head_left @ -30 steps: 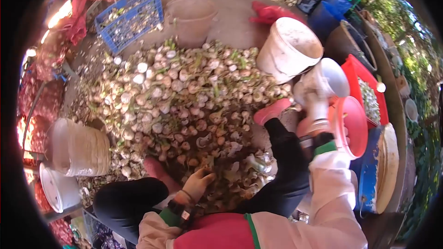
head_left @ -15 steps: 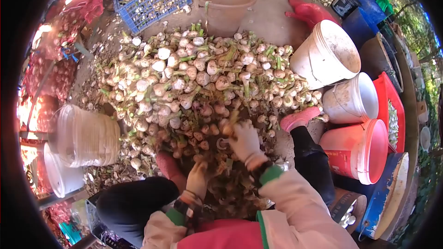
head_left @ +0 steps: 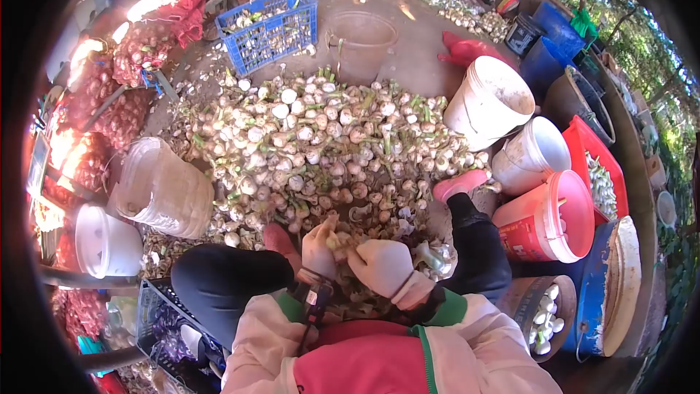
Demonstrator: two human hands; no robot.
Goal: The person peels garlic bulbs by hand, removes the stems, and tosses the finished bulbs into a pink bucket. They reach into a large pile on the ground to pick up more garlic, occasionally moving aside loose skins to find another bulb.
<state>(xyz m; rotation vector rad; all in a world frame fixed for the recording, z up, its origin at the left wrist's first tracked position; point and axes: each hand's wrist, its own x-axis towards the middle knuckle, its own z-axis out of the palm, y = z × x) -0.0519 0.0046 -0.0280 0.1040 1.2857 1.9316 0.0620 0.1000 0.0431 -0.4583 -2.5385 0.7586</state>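
At the near edge of a pile of bulbs (head_left: 321,138), a person's left hand pinches a partly hidden bulb (head_left: 337,241) between its fingers (head_left: 327,228). The right hand (head_left: 383,263) curls just beside it, grip unclear. A red bucket (head_left: 529,220) stands right of the pile; a blue crate (head_left: 281,51), beyond.

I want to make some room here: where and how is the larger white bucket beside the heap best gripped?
Probably by the rim of the larger white bucket, from above, thumb inside and fingers outside: its mouth is open and uncovered. The heap of bulbs crowds its left side, and the smaller white bucket its near side.
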